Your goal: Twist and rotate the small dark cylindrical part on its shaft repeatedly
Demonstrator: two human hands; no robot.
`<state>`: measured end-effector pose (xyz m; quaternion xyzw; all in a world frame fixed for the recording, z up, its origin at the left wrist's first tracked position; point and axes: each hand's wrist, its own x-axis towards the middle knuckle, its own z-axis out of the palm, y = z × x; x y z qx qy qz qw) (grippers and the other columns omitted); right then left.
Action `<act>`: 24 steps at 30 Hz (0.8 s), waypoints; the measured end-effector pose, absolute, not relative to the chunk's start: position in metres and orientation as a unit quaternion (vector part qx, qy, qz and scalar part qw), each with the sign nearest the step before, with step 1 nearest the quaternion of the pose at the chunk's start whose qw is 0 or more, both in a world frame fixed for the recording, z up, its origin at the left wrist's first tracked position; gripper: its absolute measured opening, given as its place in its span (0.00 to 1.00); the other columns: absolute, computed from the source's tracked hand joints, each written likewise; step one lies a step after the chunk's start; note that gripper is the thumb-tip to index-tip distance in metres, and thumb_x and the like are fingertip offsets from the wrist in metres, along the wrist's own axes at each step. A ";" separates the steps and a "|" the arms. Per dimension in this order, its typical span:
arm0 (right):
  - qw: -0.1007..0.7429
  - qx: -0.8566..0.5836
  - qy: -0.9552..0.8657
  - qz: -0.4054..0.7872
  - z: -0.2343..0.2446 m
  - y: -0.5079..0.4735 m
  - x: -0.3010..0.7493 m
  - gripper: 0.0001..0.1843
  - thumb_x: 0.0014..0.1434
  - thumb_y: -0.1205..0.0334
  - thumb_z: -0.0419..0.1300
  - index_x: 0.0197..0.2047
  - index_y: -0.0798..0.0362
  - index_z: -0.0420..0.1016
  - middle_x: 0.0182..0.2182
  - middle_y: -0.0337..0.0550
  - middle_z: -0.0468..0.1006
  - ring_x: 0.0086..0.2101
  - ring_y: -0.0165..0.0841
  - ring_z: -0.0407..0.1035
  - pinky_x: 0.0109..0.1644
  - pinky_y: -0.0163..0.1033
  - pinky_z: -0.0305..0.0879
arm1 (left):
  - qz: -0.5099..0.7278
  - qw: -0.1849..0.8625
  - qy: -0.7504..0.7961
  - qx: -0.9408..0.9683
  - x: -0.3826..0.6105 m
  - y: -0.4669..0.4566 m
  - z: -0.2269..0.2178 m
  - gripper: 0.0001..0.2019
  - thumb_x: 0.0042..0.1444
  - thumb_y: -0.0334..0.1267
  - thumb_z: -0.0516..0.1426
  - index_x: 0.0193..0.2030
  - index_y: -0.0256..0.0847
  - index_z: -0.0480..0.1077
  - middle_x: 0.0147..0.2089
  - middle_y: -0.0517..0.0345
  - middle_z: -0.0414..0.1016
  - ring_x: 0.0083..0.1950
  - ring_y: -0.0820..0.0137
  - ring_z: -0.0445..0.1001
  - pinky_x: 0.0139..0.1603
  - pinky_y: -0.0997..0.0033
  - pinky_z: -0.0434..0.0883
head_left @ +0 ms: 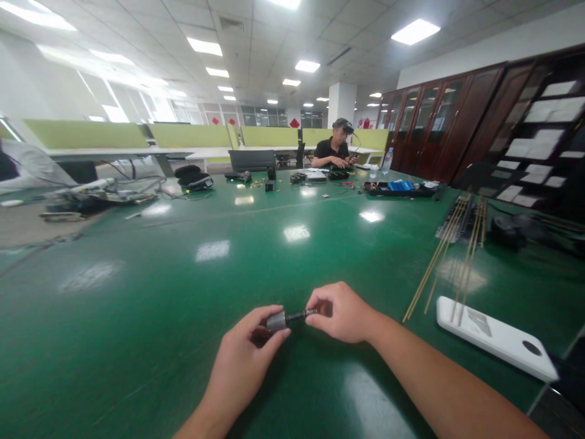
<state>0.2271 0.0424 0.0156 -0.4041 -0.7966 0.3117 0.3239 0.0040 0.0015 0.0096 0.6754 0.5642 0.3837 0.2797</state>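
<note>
Just above the green table [150,305], my left hand [242,356] grips a short grey metal cylinder [276,321] between thumb and fingers. A thin dark rod [296,316] sticks out of the cylinder's right end, lying nearly level. My right hand [342,312] pinches the far tip of this rod, which looks ridged or threaded. The fingertips partly cover both ends, so I cannot tell whether rod and cylinder are one piece.
On the right lie a white oblong device [496,338] and several thin brass-coloured rods [432,274]. Across the table sits a person in a black cap [331,149], near a water bottle [388,160] and a black tray [402,188]. Cables and parts [105,195] are heaped at left.
</note>
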 end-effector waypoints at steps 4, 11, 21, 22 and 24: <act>0.325 -0.402 -0.797 0.312 0.016 0.043 0.228 0.04 0.52 0.63 0.65 0.33 0.54 0.78 0.24 0.38 0.77 0.25 0.29 0.69 0.30 0.32 0.62 | 0.385 0.276 0.563 0.677 0.004 0.001 0.010 0.17 0.53 0.48 0.61 0.47 0.46 0.73 0.45 0.58 0.77 0.43 0.62 0.76 0.47 0.63 0.73; 0.326 -0.401 -0.799 0.307 0.015 0.044 0.229 0.05 0.53 0.62 0.64 0.33 0.54 0.78 0.24 0.38 0.77 0.25 0.28 0.69 0.30 0.32 0.62 | 0.389 0.263 0.568 0.676 0.004 0.000 0.011 0.17 0.52 0.48 0.60 0.47 0.46 0.74 0.45 0.57 0.78 0.43 0.61 0.76 0.44 0.64 0.74; 0.330 -0.401 -0.797 0.308 0.019 0.044 0.230 0.04 0.52 0.63 0.65 0.32 0.54 0.78 0.24 0.38 0.77 0.25 0.29 0.70 0.31 0.32 0.63 | 0.393 0.267 0.559 0.679 0.003 0.001 0.010 0.16 0.53 0.48 0.60 0.47 0.46 0.73 0.46 0.57 0.77 0.44 0.62 0.76 0.48 0.63 0.73; 0.331 -0.401 -0.797 0.308 0.019 0.044 0.230 0.04 0.52 0.63 0.65 0.32 0.54 0.78 0.23 0.38 0.77 0.25 0.29 0.69 0.30 0.32 0.63 | 0.392 0.266 0.559 0.681 0.003 0.002 0.010 0.16 0.53 0.47 0.60 0.47 0.46 0.73 0.45 0.57 0.77 0.44 0.62 0.76 0.48 0.63 0.73; 0.330 -0.402 -0.796 0.309 0.018 0.045 0.230 0.04 0.52 0.63 0.65 0.32 0.54 0.78 0.23 0.38 0.76 0.24 0.29 0.69 0.29 0.32 0.62 | 0.389 0.261 0.561 0.683 0.002 0.002 0.009 0.16 0.53 0.47 0.59 0.48 0.46 0.73 0.46 0.57 0.77 0.44 0.62 0.76 0.49 0.63 0.73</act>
